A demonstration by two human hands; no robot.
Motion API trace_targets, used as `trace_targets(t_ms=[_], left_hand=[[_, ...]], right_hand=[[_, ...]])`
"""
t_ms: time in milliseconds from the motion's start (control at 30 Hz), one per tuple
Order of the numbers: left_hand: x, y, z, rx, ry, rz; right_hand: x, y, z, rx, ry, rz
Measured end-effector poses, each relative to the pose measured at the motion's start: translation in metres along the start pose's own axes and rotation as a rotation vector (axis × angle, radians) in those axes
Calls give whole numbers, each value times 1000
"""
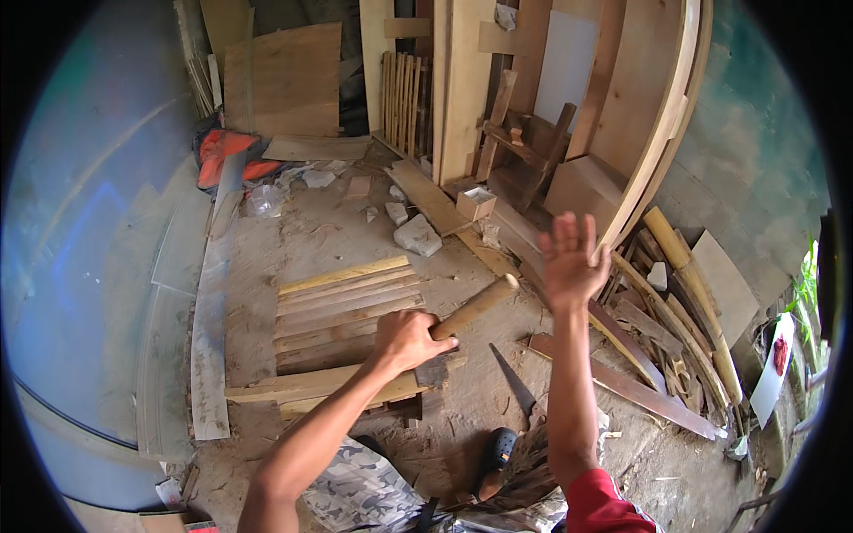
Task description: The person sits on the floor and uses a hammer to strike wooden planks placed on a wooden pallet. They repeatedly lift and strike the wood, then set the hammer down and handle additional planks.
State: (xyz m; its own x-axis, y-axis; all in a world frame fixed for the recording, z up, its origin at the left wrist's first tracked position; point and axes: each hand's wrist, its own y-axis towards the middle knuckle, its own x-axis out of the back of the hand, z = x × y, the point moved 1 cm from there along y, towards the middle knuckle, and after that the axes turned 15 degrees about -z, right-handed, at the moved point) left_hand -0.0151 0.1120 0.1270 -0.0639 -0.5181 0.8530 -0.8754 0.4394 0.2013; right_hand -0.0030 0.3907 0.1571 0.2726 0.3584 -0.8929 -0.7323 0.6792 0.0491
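My left hand is closed around a thick, round wooden handle. Its rounded end points up and to the right, while the other end is hidden by my fist. Just below that hand, a dark block sits at the end of a pale plank; I cannot tell whether it belongs to the handle. My right hand is raised with its fingers stretched out, holding nothing. Left of the handle, a slatted wooden panel lies on the ground. Between my forearms is a tapering saw blade.
Broken concrete lumps and a small box lie ahead. Wooden frames and boards lean at the back right. Scrap wood is piled along the right wall. A long board runs beside the left sheet wall.
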Motion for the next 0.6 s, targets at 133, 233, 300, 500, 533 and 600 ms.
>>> trace_targets(t_ms=[133,233,300,500,533,600], left_hand=[[-3,-4,39,18,-274,-69],[2,-10,18,84,-204,-52],[-1,-7,12,5,-62,-177],[-3,-9,9,-37,-135,-206],[-6,-8,14,-115,-155,-301],[-6,-9,35,38,-156,-111]], right_hand=[[-78,-82,-80,-287,-151,256],[-74,-72,-83,-169,-296,368],[-59,-56,-72,-177,-312,318],[-50,-5,-36,231,-364,297],[-57,-11,-44,238,-403,334],[-67,-35,-65,125,-446,369]])
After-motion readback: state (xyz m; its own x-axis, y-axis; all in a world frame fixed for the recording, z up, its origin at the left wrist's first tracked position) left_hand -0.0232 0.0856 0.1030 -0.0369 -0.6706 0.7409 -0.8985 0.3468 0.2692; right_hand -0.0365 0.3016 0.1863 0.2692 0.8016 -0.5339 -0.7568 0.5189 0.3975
